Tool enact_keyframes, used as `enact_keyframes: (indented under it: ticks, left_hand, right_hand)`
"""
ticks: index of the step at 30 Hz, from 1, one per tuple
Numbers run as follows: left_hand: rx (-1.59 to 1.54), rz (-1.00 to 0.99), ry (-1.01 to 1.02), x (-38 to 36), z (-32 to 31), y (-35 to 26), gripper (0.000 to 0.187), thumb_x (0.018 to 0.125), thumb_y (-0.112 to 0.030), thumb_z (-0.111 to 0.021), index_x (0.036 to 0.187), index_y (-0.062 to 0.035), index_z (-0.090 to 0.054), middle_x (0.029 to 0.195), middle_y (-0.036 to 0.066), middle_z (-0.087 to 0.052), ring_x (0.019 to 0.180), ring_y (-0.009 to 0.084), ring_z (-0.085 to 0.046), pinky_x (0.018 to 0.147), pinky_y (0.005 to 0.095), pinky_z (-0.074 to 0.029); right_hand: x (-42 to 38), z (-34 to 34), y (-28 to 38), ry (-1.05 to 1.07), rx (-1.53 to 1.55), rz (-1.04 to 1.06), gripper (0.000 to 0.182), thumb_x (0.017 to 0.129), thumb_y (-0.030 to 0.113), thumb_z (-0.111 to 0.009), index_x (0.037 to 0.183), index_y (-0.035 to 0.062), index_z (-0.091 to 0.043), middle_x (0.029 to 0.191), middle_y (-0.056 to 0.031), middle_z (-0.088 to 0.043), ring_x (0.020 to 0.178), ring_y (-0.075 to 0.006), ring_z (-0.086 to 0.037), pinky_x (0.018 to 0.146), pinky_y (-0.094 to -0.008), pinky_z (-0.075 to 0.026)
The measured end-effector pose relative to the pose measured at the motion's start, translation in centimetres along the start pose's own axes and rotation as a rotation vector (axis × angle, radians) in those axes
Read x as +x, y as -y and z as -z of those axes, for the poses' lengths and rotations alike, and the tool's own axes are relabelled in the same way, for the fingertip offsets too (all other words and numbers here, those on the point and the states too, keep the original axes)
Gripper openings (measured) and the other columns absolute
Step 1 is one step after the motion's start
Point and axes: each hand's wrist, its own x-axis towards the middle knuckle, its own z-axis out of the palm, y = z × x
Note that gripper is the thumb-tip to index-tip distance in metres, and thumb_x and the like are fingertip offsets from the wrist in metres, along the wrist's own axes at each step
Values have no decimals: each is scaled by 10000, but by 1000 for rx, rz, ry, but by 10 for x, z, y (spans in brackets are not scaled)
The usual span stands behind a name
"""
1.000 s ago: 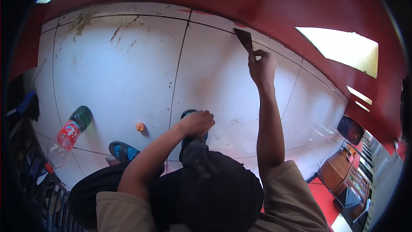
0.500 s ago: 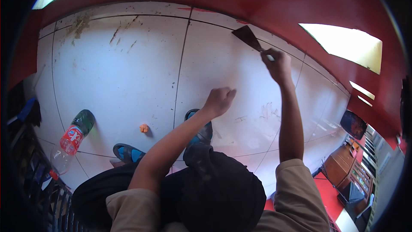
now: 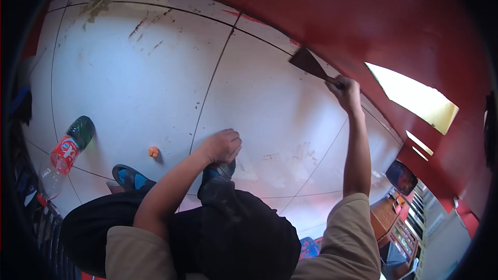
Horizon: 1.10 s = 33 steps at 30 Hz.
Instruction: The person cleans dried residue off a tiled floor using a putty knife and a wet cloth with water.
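My right hand (image 3: pixel 346 93) is wrapped round the handle of a dark, wide-bladed scraper (image 3: pixel 310 64). The blade's edge lies at the foot of the red wall (image 3: pixel 332 10), near a red paint mark on the white tiles. My left hand (image 3: pixel 224 145) is curled closed above the tiled floor (image 3: pixel 155 83), just over the toe of one sandal. Whether anything is inside its fingers cannot be seen.
A plastic bottle (image 3: pixel 65 154) with a red label lies at the left. A small orange lump (image 3: pixel 153 151) sits near a sandal (image 3: pixel 129 177). Dark stains (image 3: pixel 98 4) mark the tiles at the upper left. Wooden furniture (image 3: pixel 384 218) stands at the lower right.
The view has shifted. My right hand and the scraper have moved slightly right and down along the wall. My left hand has come down and left, closer to the sandal.
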Motion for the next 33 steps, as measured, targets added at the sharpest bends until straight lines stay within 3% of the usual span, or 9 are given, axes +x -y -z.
enact_keyframes:
  ticks: [5, 7, 8, 14, 18, 24, 27, 29, 33]
  left_hand:
    - [-19, 18, -46, 1, 0, -1, 101, 795, -128, -653, 766, -53, -591, 812, 102, -597, 803, 286, -595, 765, 373, -513]
    - [9, 18, -63, 2, -4, 2, 91, 791, -120, -651, 769, -53, -594, 805, 101, -595, 796, 286, -595, 763, 368, -513]
    - [7, 36, -66, 1, -2, 3, 96, 799, -128, -643, 765, -55, -590, 805, 103, -593, 804, 286, -595, 772, 369, -511]
    - [-26, 54, -48, 4, -5, 3, 117, 814, -146, -627, 750, -59, -581, 806, 106, -589, 820, 282, -596, 789, 368, -508]
    - [-18, 71, -91, -2, -5, 1, 106, 805, -134, -634, 751, -55, -588, 802, 107, -596, 807, 287, -598, 774, 366, -510]
    - [-37, 55, -66, 5, -3, 1, 108, 808, -138, -632, 752, -55, -591, 803, 105, -596, 800, 292, -595, 760, 369, -508]
    - [-19, 64, -117, -1, -3, 2, 110, 810, -143, -626, 753, -56, -593, 798, 105, -592, 796, 294, -591, 752, 372, -507]
    - [-20, 75, -134, 1, -4, 3, 109, 810, -144, -625, 753, -56, -594, 795, 106, -589, 797, 294, -590, 748, 374, -507]
    - [-58, 71, -103, 4, -9, 2, 110, 808, -142, -628, 752, -57, -589, 797, 106, -587, 806, 295, -589, 747, 382, -508]
  right_hand:
    - [22, -15, 41, 80, 80, 47, 186, 831, 153, -761, 939, 3, -748, 732, -95, -672, 635, -150, -596, 652, -317, -496]
    - [14, 1, 4, 34, 45, 20, 166, 822, 95, -756, 947, -15, -751, 729, -89, -694, 634, -116, -601, 632, -305, -506]
    - [9, -2, -21, -49, 87, 63, 166, 815, 103, -788, 824, -51, -728, 661, -47, -652, 632, -65, -562, 592, -263, -469]
    - [12, -15, 34, -26, 41, 43, 185, 824, 157, -773, 905, -7, -751, 643, -87, -631, 587, -87, -538, 589, -271, -464]
    - [-1, 0, -18, -34, 28, -16, 172, 791, 108, -788, 881, -32, -746, 646, -74, -651, 585, -85, -545, 581, -277, -465]
    - [13, -19, 26, -18, 25, 117, 175, 821, 142, -769, 892, -17, -746, 643, -88, -637, 581, -97, -533, 583, -277, -457]
    - [-1, -7, 8, -29, 36, -1, 153, 803, 118, -786, 893, -3, -761, 662, -92, -660, 604, -99, -572, 606, -274, -479]
    - [1, -9, -9, -75, -33, 98, 166, 790, 123, -801, 894, 0, -760, 668, -92, -663, 612, -106, -580, 621, -280, -488]
    - [19, -36, 44, -19, 48, 137, 157, 817, 124, -774, 904, -3, -745, 663, -114, -653, 585, -114, -560, 608, -294, -478]
